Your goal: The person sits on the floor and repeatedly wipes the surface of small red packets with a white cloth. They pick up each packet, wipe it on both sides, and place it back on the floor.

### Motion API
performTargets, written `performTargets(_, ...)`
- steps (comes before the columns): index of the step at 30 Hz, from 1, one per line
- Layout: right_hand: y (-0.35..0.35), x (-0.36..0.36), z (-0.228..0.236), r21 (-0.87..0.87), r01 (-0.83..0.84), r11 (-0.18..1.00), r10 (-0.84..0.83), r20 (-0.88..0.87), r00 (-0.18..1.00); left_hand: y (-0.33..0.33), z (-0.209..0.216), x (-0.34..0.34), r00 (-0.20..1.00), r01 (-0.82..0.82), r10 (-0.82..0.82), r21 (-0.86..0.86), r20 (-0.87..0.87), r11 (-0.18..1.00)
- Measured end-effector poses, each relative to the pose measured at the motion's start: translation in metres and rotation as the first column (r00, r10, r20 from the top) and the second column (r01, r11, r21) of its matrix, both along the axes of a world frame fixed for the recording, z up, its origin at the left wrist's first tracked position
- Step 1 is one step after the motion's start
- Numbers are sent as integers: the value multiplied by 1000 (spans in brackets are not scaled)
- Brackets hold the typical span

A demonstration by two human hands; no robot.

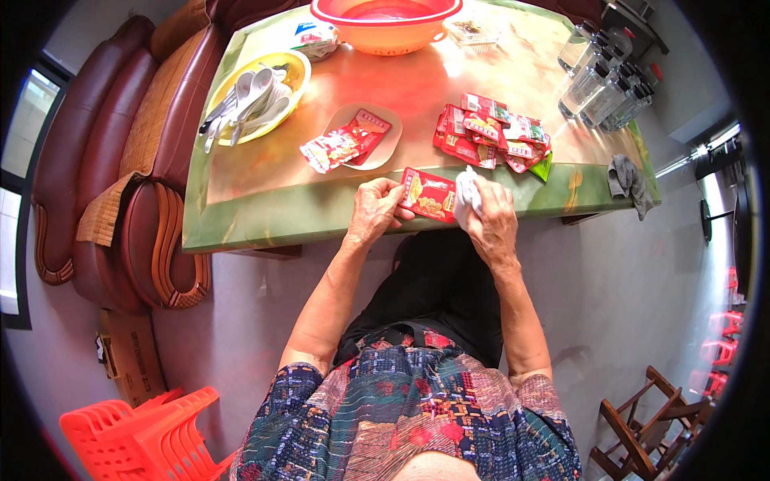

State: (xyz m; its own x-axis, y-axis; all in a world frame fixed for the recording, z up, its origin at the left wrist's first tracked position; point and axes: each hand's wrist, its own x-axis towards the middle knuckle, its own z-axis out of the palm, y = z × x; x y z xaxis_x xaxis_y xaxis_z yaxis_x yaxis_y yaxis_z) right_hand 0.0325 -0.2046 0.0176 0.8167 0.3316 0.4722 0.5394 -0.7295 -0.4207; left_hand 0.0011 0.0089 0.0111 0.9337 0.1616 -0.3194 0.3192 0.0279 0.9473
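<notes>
Between my hands, at the table's near edge, is a flat red packet (431, 195) with yellow pictures on it. My left hand (375, 210) pinches its left end between thumb and fingers. A crumpled white cloth or tissue (467, 196) is bunched in my right hand (493, 220), pressed against the packet's right end. Just beyond my left hand, a shallow pale dish (391, 147) bears a few similar red packets (341, 146). Past my right hand lies a loose pile of red packets (487, 132), with a bright green one (542, 167) at its edge.
On the marbled table (273, 220) stand a yellow bowl of spoons (303, 74), a red basin (393, 36) and several clear bottles (597, 84). A grey rag (628, 184) hangs over the right edge. Left are a brown sofa (96, 144) and red plastic stools (144, 437); a wooden chair (642, 425) is lower right.
</notes>
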Motion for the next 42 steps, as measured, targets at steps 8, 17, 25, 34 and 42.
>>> performTargets(8, 73, 5, -14, -54, -125, 991, 125, -4, 992, 5, -4, -1, 999, 36, -33, -83, 38, 996)
performTargets(17, 33, -2, -6, 196, -481, 855, 516, -213, 830, 8, -8, 0, 999, 0, 4, -116, 38, 993)
performTargets(25, 41, 11, -4, 105, -263, 959, 266, -11, 964, -1, -2, 3, 1000, -1, 1, 6, -15, 1000)
performTargets(34, 24, -1, -21, -125, -130, 984, 136, 43, 990, -4, -2, 2, 999, -36, 37, 40, -14, 999)
performTargets(42, -17, -18, -22, -44, -210, 977, 212, 40, 977, -7, -6, 0, 997, -67, 66, 37, 29, 997)
